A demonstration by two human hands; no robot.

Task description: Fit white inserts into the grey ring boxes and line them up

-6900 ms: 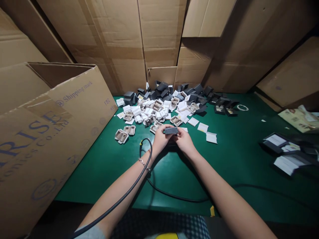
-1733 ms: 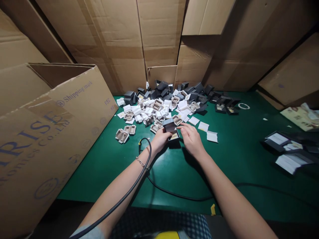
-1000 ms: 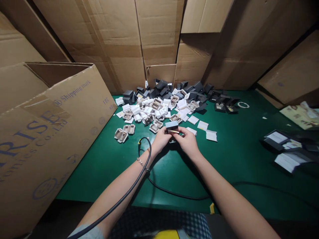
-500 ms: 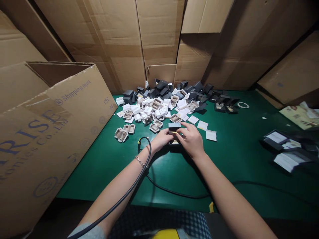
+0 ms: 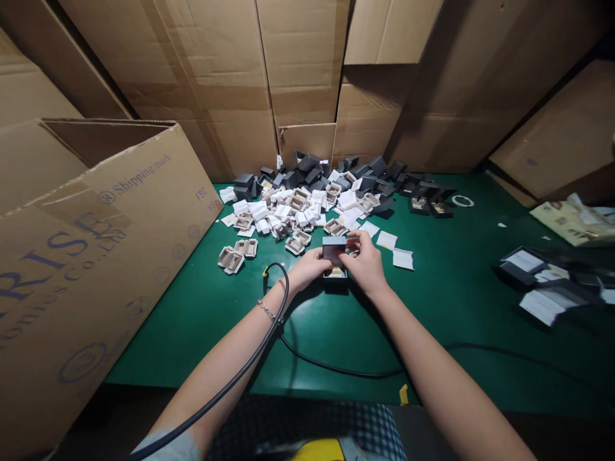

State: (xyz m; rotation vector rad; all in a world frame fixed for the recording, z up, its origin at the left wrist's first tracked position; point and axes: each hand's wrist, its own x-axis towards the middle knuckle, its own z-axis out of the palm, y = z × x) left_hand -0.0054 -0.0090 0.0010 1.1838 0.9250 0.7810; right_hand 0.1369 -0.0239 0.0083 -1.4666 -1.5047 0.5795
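Observation:
Between my hands, a small black box (image 5: 334, 246) stands on the green table with its lid raised. A pale, yellowish piece (image 5: 336, 272) shows in its lower half. My left hand (image 5: 309, 266) grips the box's left side, thumb against the front. On the right side, my right hand (image 5: 366, 261) has its thumb at the box and its fingers bent around the lid's far edge; some fingertips are hidden. Just beyond lies a heap of white folded papers (image 5: 314, 202) and grey-brown molded inserts (image 5: 298, 241). More black boxes (image 5: 307, 163) are piled behind it.
A large printed cardboard carton (image 5: 125, 211) fills the left side. Cardboard sheets (image 5: 216, 83) stand along the back. A black cable (image 5: 331, 369) loops over my left forearm and across the green table (image 5: 206, 339). Open black boxes with white papers (image 5: 542, 306) lie at the right.
The yellowish piece was up near the lid between my fingers; now it shows low in the box. My right fingers have shifted slightly along the lid. The view has turned slightly right.

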